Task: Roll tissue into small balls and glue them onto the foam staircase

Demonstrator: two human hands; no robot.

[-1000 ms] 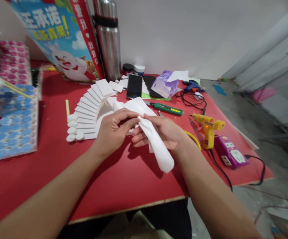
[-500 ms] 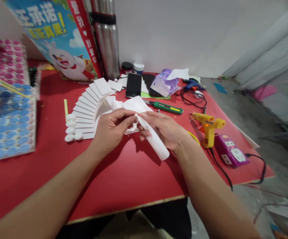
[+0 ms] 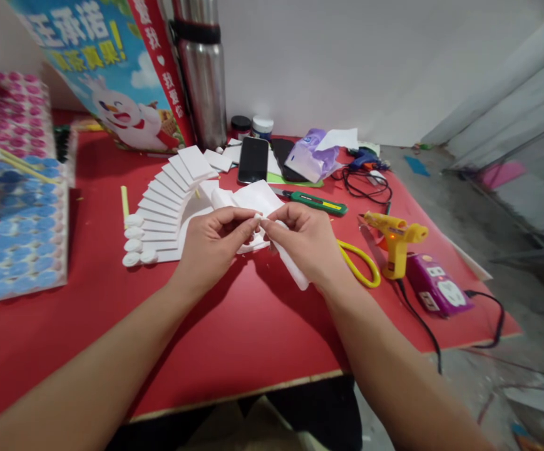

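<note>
My left hand [image 3: 213, 244] and my right hand [image 3: 302, 241] meet above the red table [image 3: 234, 326], both pinching a rolled white sheet [image 3: 295, 270] whose lower end pokes out under my right palm. The fingertips of the two hands touch at the sheet's top. Just behind them lies a flat white piece [image 3: 257, 195], and to the left a fan of white strips [image 3: 163, 207] with round white tips at its lower edge.
A yellow glue gun [image 3: 396, 241] stands beside a purple power strip [image 3: 436, 288] at the right, with yellow-handled scissors [image 3: 360, 266] near my right wrist. A green utility knife [image 3: 316, 203], phone [image 3: 253, 161], steel flask [image 3: 203, 75] and printed box [image 3: 107, 75] sit behind. Blue-dotted sheets [image 3: 18, 232] lie left.
My right hand has turned and closed over the white sheet, drawing its hanging end up and in. The scissors, hidden before, now show beside my right wrist.
</note>
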